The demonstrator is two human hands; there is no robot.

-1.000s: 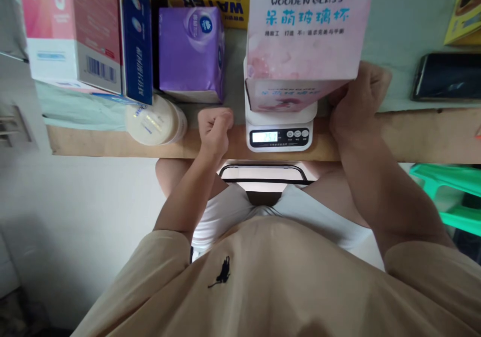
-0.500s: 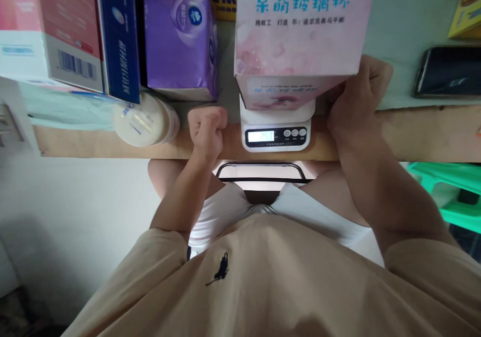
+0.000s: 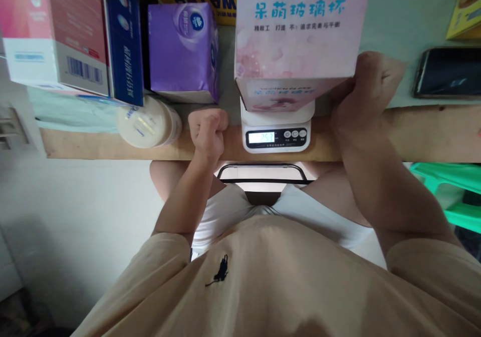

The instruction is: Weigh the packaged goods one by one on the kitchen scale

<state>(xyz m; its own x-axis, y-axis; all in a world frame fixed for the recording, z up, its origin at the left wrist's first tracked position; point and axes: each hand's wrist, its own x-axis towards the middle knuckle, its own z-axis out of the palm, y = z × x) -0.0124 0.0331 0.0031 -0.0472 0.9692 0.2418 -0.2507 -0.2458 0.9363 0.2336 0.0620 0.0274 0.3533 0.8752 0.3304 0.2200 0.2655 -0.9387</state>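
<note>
- I see the pink box (image 3: 296,46) sitting on the white kitchen scale (image 3: 276,114), with "WOODEN GLASS" in black on its top and "呆萌玻璃杯" in blue below; both repeat, smaller, on the side facing me
- I read what looks like 253 on the scale's lit display, with three round buttons beside it
- My left hand (image 3: 208,129) rests at the table edge (image 3: 417,134), left of the scale, fingers closed in a fist around nothing I can see
- My right hand (image 3: 376,84) is curled shut just beside the box's right side; I cannot tell whether they touch
- I make out "Dove" on the cream jar (image 3: 141,126), near my left hand
- Behind it, I see a purple packet (image 3: 180,51) with a round blue logo, and a yellow package (image 3: 225,16) reading "WATER" upside down
- Far left, the pink-and-white carton (image 3: 30,59) bears a barcode, next to a blue box (image 3: 126,51) with sideways white characters
- A black phone (image 3: 451,74) lies to the right
</note>
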